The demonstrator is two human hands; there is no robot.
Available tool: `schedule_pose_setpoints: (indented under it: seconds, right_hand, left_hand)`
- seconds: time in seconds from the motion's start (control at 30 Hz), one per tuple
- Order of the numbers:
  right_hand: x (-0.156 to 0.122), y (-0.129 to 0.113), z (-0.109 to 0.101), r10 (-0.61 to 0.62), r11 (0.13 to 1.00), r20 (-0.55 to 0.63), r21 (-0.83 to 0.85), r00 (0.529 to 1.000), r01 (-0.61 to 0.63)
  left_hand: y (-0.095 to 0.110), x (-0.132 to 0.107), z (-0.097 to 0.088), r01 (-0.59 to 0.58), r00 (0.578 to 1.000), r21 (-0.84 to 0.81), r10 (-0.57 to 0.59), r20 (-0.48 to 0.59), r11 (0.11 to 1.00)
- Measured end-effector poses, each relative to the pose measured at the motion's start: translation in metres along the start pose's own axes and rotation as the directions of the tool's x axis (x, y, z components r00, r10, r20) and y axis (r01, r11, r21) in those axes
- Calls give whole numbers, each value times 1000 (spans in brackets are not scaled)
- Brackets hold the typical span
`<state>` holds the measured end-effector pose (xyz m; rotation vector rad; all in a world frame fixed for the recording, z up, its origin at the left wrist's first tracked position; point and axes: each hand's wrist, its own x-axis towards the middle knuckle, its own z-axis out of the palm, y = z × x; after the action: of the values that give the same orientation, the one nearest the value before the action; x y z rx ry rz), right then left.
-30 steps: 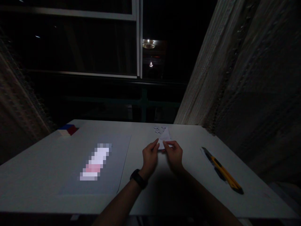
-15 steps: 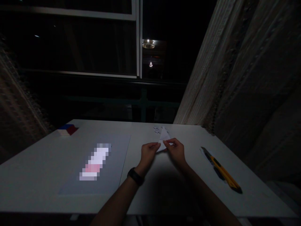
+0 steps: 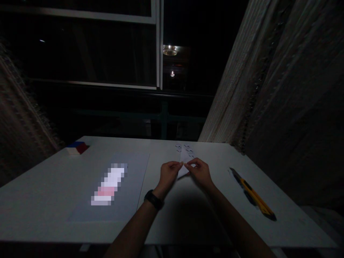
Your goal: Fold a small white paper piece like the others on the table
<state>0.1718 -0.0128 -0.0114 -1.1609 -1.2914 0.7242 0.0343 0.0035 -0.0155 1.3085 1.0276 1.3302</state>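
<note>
A small piece of folded white paper (image 3: 183,171) is pinched between my two hands over the middle of the table. My left hand (image 3: 169,173), with a dark band on its wrist, grips it with thumb and forefinger. My right hand (image 3: 199,172) pinches it from the other side, the fingertips of both hands almost meeting. Just beyond the fingers, dark pen-like marks (image 3: 189,148) show on white paper; I cannot tell whether this is the same piece. The paper's lower part hangs below my thumbs, and my fingers hide some of it.
A yellow and black utility knife (image 3: 255,197) lies on the right of the white table (image 3: 34,200). To the left is a large white sheet (image 3: 134,186) with a bright, pixelated object (image 3: 109,184) on it. A blue, white and red eraser-like block (image 3: 77,147) sits far left. Curtains (image 3: 228,89) hang behind.
The pointed upper flap of the paper, standing up before, has come down toward my fingers, and more dark marks show beyond. Both hands have shifted very slightly left.
</note>
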Motion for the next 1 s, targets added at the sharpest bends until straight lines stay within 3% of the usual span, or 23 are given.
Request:
schedule_pose_setpoints:
  seconds: [0.33,0.6,1.0]
  right_hand:
    - [-1,-2,-1,11,1000,53,-5,999,-11]
    - [-3,-6,1,82,970,90,220,993,-100]
    - [2,0,-5,121,972,93,189,988,-137]
  left_hand:
    - [4,-2,-3,-50,998,67,47,46,996]
    - [-5,1,-5,-83,995,126,90,-52,988]
    - [-2,3,-7,-120,986,209,140,-86,971]
